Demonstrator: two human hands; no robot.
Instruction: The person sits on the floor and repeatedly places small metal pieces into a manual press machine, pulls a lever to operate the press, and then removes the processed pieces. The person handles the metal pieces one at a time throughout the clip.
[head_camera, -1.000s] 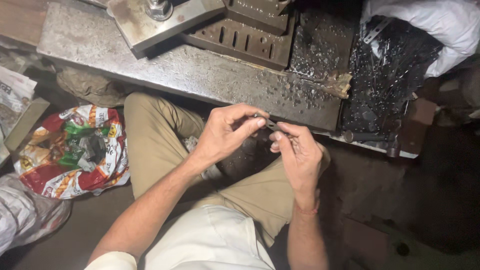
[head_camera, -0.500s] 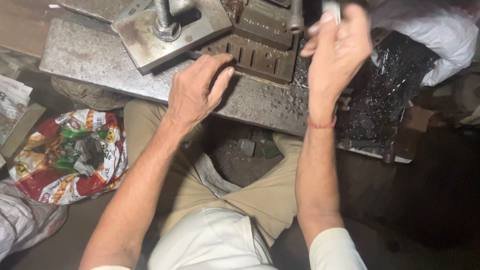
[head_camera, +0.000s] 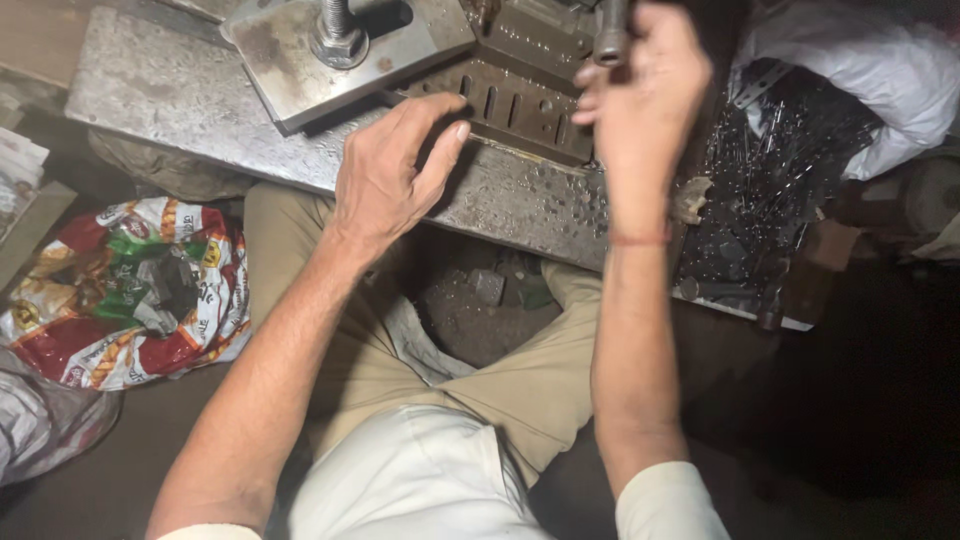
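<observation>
Right hand (head_camera: 640, 110) around grey metal handle (head_camera: 610, 35), red-green printed bag (head_camera: 125, 290) left.

Left hand (head_camera: 395, 165): rests on the steel bed (head_camera: 190, 100); bare plate lies open to its left, along the near edge.
Ahead of left hand: clamp plate (head_camera: 300, 60) with its upright bolt (head_camera: 338, 30) blocks the way forward.
Between the hands: slotted die block (head_camera: 510, 105) fills the gap; only a narrow strip of bed in front of it is free.
Right hand (head_camera: 640, 90): raised at a metal lever (head_camera: 610, 35) above the die.
Right side: tray of small metal parts (head_camera: 770, 190) and a white sack (head_camera: 870, 70) crowd it.
Below the bed: knees close in; a dark gap (head_camera: 480, 300) between them is open.
Floor, left: printed bag (head_camera: 130, 290) takes the room.
</observation>
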